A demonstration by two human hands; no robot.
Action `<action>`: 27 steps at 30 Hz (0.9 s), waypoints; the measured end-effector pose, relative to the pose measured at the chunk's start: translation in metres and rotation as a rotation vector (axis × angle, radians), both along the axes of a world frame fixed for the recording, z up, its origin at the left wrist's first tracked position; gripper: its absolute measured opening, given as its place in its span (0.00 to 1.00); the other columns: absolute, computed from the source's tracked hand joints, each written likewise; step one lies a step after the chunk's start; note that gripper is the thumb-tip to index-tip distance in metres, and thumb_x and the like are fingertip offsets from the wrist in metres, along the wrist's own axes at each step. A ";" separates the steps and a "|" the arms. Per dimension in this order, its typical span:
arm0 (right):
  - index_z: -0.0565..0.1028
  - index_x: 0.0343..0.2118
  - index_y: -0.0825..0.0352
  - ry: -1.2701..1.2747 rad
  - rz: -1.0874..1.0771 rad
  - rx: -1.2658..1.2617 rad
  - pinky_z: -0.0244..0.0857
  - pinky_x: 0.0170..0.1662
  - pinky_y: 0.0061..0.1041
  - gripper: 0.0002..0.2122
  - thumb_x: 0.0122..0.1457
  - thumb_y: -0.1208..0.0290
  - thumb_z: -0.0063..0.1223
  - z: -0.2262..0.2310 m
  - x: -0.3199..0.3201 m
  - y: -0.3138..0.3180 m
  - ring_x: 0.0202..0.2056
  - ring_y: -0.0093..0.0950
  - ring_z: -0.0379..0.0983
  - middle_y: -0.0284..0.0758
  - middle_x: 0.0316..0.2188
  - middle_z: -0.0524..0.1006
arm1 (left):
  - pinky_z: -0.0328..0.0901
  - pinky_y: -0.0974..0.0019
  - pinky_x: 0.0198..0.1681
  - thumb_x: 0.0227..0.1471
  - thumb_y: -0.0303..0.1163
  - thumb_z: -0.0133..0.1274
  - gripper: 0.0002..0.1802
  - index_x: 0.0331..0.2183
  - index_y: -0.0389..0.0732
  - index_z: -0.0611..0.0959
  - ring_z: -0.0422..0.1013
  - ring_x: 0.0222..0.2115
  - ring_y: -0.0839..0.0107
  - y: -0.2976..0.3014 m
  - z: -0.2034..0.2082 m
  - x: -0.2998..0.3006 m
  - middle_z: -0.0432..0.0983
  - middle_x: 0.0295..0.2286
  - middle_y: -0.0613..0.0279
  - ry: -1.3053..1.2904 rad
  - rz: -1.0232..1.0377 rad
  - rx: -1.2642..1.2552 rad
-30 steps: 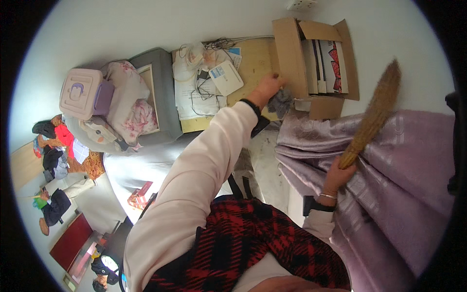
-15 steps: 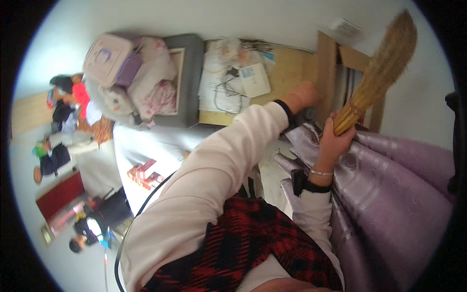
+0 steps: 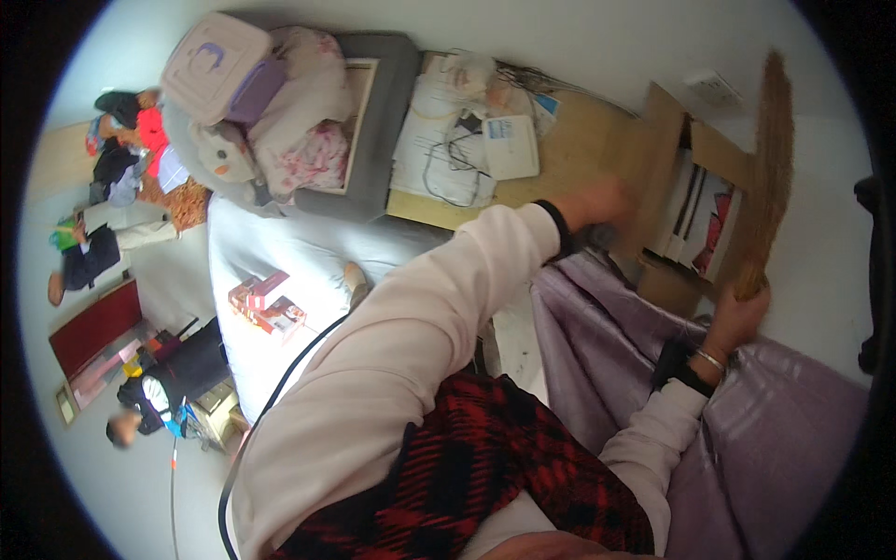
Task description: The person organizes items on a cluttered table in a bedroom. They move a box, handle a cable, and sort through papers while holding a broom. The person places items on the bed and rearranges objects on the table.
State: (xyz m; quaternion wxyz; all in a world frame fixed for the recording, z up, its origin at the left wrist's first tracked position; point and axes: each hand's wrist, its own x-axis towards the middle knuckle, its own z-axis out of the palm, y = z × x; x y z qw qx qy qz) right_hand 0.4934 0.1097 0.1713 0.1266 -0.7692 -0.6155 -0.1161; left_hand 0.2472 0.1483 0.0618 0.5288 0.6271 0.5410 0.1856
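Observation:
My right hand [image 3: 740, 313] is closed round the handle end of a straw hand broom [image 3: 775, 159], whose bristles point up along the wall. My left hand [image 3: 602, 203] reaches across to the near left side of an open cardboard box [image 3: 661, 140]. Motion blurs its fingers, so their grip on the flap cannot be made out. Inside the box lie white and dark flat things and a red patterned item [image 3: 714, 229]. Just below the box hangs a shiny mauve curtain-like cloth [image 3: 597, 336], close to my right wrist.
Left of the box, a wooden tabletop [image 3: 579, 140] carries a white router-like device [image 3: 511, 147], cables and papers. Further left are a grey chair [image 3: 387, 121] with cushions and a lidded purple storage box [image 3: 219, 65]. Two other people [image 3: 154, 401] [image 3: 89, 257] are at the far left.
My right hand and the broom have swung to the right, and the broom now stands more upright. The box's inside shows more. My left hand has shifted slightly right in the picture.

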 end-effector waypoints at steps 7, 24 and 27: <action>0.66 0.40 0.66 -0.033 -0.080 -0.209 0.64 0.34 0.36 0.20 0.45 0.62 0.54 -0.017 0.018 0.007 0.33 0.42 0.71 0.45 0.31 0.73 | 0.64 0.61 0.33 0.37 0.47 0.56 0.24 0.28 0.35 0.79 0.71 0.29 0.57 0.008 -0.018 -0.009 0.74 0.26 0.48 -0.038 0.047 -0.186; 0.68 0.40 0.68 0.115 -0.030 -0.370 0.61 0.41 0.33 0.21 0.48 0.57 0.51 -0.064 0.022 0.027 0.37 0.38 0.69 0.42 0.35 0.72 | 0.63 0.66 0.23 0.46 0.45 0.51 0.22 0.24 0.32 0.77 0.69 0.17 0.71 -0.106 -0.095 -0.080 0.72 0.16 0.57 -0.133 0.470 -0.463; 0.67 0.41 0.68 0.115 -0.074 -0.368 0.61 0.40 0.32 0.22 0.49 0.55 0.50 -0.075 0.034 0.027 0.37 0.37 0.68 0.42 0.35 0.71 | 0.62 0.68 0.24 0.47 0.46 0.50 0.22 0.25 0.33 0.77 0.67 0.17 0.73 -0.146 -0.108 -0.129 0.72 0.16 0.61 -0.128 0.672 -0.526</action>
